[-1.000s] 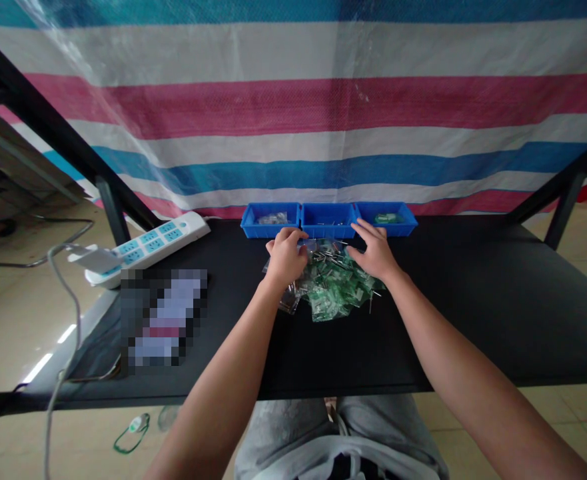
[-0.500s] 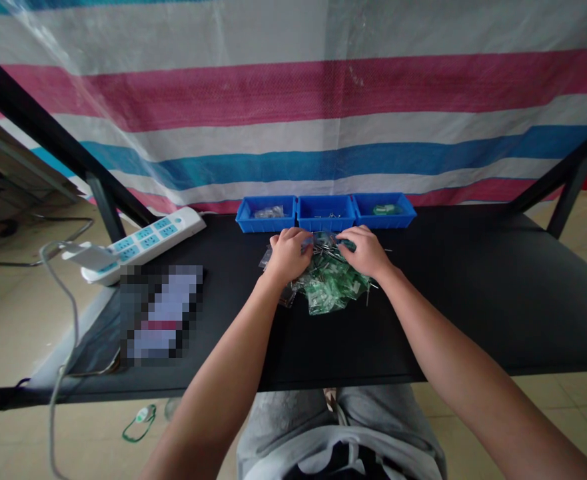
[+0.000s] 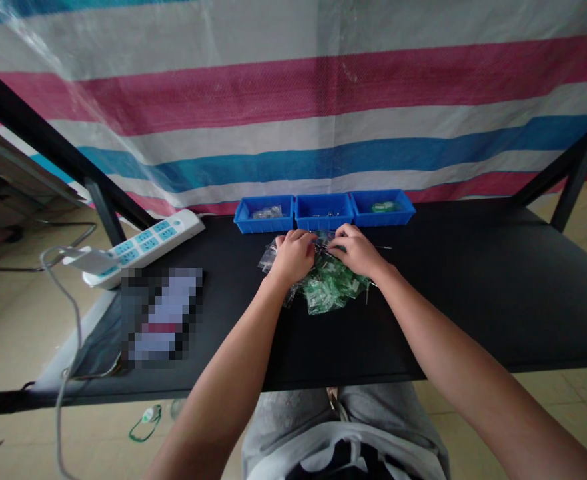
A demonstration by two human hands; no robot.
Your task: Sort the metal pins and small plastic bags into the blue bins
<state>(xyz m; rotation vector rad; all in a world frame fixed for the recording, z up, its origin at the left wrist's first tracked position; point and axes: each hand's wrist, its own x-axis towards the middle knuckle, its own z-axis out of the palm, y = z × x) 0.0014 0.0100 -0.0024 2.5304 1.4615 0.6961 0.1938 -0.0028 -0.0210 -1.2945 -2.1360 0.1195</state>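
Observation:
A heap of small green plastic bags [image 3: 330, 287] lies in front of me, mixed with thin metal rods and clear plastic bags [image 3: 267, 257] at its left side. My left hand [image 3: 296, 255] is curled over the back left of the heap, its fingertips bent down among the pieces. From the right, my right hand [image 3: 356, 250] reaches in with thumb and forefinger drawn close together at the metal rods. What lies in the fingers of either hand is too small and covered to name. A few rods stick out at the heap's right side.
Behind the heap stand three blue bins: the left bin [image 3: 243, 225] with clear bags, the middle bin [image 3: 306, 221] with small metal pieces, the right bin [image 3: 398, 217] with a green bag. A power strip [image 3: 178, 233] and a blurred-out object [image 3: 166, 313] lie left.
My right hand has moved slightly left, closer to my left hand, and its fingers have come together. My left hand has shifted a little to the right. The bins are unmoved.

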